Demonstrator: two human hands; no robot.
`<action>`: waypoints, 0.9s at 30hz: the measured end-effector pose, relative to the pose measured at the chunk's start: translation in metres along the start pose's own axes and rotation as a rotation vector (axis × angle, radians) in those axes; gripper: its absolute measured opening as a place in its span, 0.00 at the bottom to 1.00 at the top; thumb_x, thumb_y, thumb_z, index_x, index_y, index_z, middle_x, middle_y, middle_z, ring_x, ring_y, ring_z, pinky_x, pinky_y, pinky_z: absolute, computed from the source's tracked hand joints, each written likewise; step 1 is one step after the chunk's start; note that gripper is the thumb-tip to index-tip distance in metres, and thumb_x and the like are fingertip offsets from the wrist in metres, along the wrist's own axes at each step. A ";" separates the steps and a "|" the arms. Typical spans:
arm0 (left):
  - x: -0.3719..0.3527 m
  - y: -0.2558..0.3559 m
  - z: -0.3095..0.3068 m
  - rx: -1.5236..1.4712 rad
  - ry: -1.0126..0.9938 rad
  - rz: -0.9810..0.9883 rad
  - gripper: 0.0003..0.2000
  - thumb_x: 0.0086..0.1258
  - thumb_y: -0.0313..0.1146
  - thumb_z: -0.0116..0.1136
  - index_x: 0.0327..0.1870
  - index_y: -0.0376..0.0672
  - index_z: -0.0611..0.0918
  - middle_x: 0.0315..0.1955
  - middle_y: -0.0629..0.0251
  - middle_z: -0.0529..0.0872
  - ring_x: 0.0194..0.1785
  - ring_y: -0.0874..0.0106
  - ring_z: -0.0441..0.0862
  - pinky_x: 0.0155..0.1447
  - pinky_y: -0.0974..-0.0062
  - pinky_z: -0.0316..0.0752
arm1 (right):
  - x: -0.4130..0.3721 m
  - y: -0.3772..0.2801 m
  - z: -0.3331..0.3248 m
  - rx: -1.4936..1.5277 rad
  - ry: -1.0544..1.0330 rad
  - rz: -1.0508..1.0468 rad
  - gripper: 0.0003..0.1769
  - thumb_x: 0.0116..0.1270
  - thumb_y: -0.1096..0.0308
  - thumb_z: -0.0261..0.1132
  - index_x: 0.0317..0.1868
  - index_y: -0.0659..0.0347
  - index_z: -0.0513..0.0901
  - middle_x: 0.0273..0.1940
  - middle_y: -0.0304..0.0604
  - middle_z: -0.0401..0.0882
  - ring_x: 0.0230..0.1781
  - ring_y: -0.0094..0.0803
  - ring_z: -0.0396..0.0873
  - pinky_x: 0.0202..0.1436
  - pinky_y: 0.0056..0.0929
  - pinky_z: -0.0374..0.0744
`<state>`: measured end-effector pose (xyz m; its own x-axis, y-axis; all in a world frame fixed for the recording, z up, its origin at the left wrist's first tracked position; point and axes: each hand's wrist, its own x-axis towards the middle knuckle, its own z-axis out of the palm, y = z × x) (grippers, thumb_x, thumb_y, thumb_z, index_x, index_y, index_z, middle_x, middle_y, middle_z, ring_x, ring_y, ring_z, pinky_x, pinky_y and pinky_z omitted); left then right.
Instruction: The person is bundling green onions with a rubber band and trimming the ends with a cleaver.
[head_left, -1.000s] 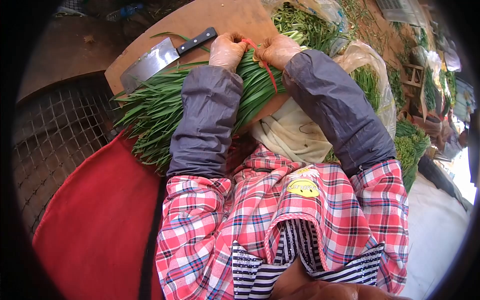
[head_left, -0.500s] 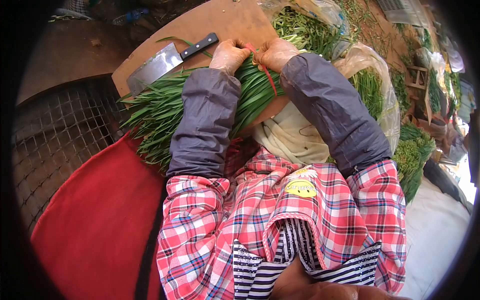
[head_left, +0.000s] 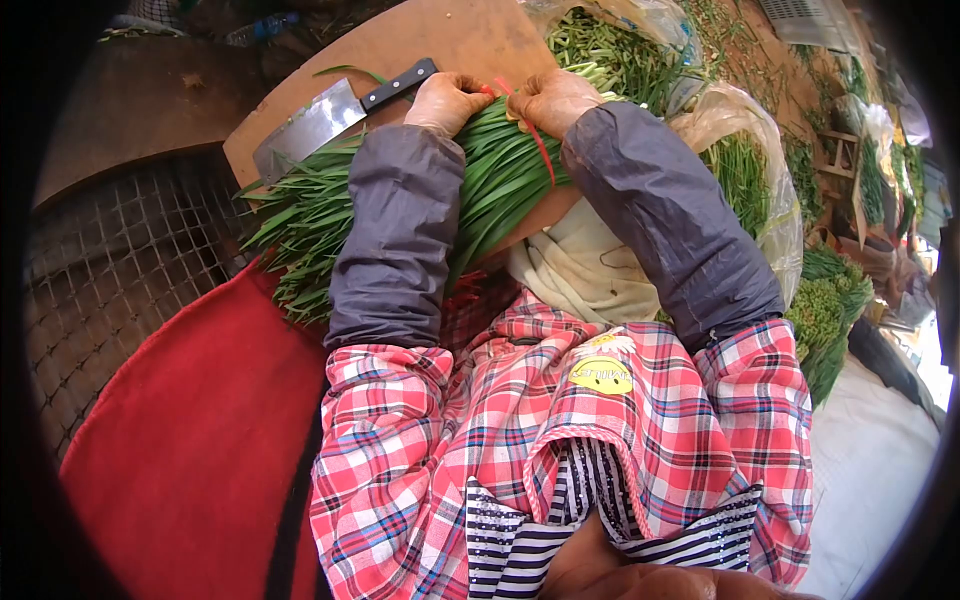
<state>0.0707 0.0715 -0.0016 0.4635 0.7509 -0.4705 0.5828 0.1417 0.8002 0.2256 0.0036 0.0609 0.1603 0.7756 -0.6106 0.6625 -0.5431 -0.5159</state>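
A thick bundle of long green leaves, like garlic chives [head_left: 505, 170], lies across a wooden board with a red tie [head_left: 543, 152] looped round it near its pale end. At the top of the bundle my left hand [head_left: 448, 103] is closed, pinching a red end of the tie. Just to its right, my right hand [head_left: 553, 102] is closed on the tie too, its fingers resting against the bundle. Behind my left hand a cleaver [head_left: 325, 120] with a black handle lies flat on the board, not touched. My left forearm covers part of the leaves.
The wooden board [head_left: 420, 35] extends behind the hands. Plastic bags of greens [head_left: 735, 175] stand to the right, with a bunch of budded stems [head_left: 825, 310] nearer me. Wire mesh [head_left: 130, 270] and a red cloth [head_left: 200, 430] lie at the left.
My left hand and forearm have shifted slightly left, widening the gap between the hands. The right hand has stayed nearly in place, fingers a little higher. The cleaver has not moved.
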 end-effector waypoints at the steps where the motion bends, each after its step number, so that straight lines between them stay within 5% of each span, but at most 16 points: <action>1: -0.001 0.000 0.002 0.028 0.054 0.026 0.13 0.55 0.35 0.65 0.37 0.36 0.84 0.27 0.61 0.84 0.30 0.75 0.79 0.38 0.76 0.73 | -0.002 -0.001 0.000 -0.024 0.012 -0.012 0.14 0.55 0.55 0.62 0.32 0.56 0.84 0.24 0.35 0.82 0.30 0.28 0.79 0.37 0.29 0.75; 5: -0.004 0.006 0.009 0.117 0.197 0.075 0.14 0.54 0.37 0.66 0.37 0.37 0.84 0.26 0.61 0.85 0.30 0.76 0.79 0.38 0.77 0.73 | -0.006 -0.004 0.003 -0.154 0.062 -0.039 0.15 0.57 0.53 0.58 0.37 0.52 0.83 0.26 0.35 0.82 0.32 0.30 0.80 0.39 0.31 0.75; 27: -0.006 0.009 0.011 0.119 0.209 0.115 0.14 0.49 0.33 0.67 0.38 0.39 0.84 0.29 0.62 0.86 0.30 0.77 0.81 0.39 0.80 0.74 | 0.006 -0.020 0.002 -0.308 0.028 0.032 0.16 0.55 0.57 0.61 0.41 0.55 0.82 0.29 0.40 0.83 0.35 0.35 0.81 0.42 0.32 0.76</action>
<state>0.0804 0.0612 0.0044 0.3909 0.8762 -0.2820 0.6140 -0.0200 0.7890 0.2115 0.0187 0.0658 0.2019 0.7701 -0.6051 0.8469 -0.4476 -0.2871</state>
